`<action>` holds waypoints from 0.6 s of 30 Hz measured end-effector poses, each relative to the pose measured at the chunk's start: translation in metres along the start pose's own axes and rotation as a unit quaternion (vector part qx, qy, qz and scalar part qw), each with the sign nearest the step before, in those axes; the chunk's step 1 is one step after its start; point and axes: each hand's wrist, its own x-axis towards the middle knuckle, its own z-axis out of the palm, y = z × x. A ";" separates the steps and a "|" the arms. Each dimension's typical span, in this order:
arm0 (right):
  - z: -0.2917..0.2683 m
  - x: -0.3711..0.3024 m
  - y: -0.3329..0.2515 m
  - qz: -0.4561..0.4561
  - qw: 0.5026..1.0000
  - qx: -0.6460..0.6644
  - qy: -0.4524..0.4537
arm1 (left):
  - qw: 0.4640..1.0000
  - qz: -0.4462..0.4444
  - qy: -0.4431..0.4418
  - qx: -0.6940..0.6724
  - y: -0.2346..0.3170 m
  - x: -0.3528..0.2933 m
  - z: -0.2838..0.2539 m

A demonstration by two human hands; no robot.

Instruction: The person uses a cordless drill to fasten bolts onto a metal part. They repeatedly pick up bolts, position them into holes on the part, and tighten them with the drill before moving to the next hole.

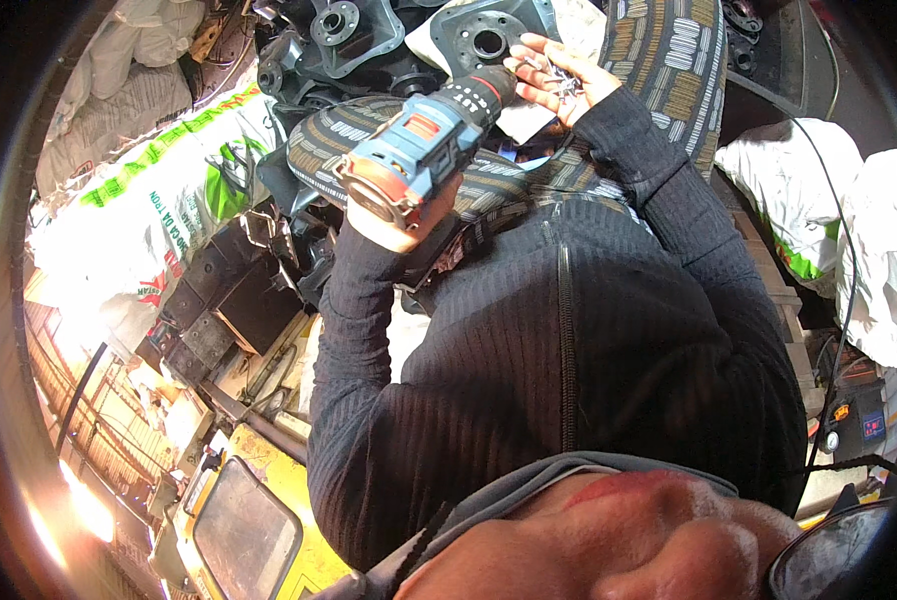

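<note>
My left hand [394, 228] is wrapped round the grip of a blue cordless drill [416, 148], partly hidden behind the drill body. The black chuck [469, 98] with its red ring points up and right, close to the fingertips of my right hand [597, 84]. That hand is turned palm up and cupped, with several small silver screws [566, 86] lying in it. Just beyond the chuck and fingers is a dark flanged part [456, 38] with a round central hole. It lies on something pale between my knees, which are in patterned trousers [674, 65].
More dark flanged parts [374, 28] are piled at the far left. Large white-and-green sacks [134, 235] stand on the left, and white sacks [794, 175] on the right. Dark blocks [209, 275] and a yellow machine [319, 548] are at lower left. A thin black cable [837, 190] hangs at right.
</note>
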 end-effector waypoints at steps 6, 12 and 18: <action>0.008 -0.005 0.002 0.051 0.983 -0.179 0.008 | 0.982 -0.136 -0.035 -0.125 0.000 -0.001 -0.007; 0.001 0.000 0.004 0.039 0.991 -0.127 0.015 | 1.000 -0.009 -0.024 0.015 -0.005 0.001 0.001; 0.002 0.005 0.011 0.025 0.997 -0.042 0.061 | 0.998 0.006 -0.052 0.029 -0.008 -0.001 0.008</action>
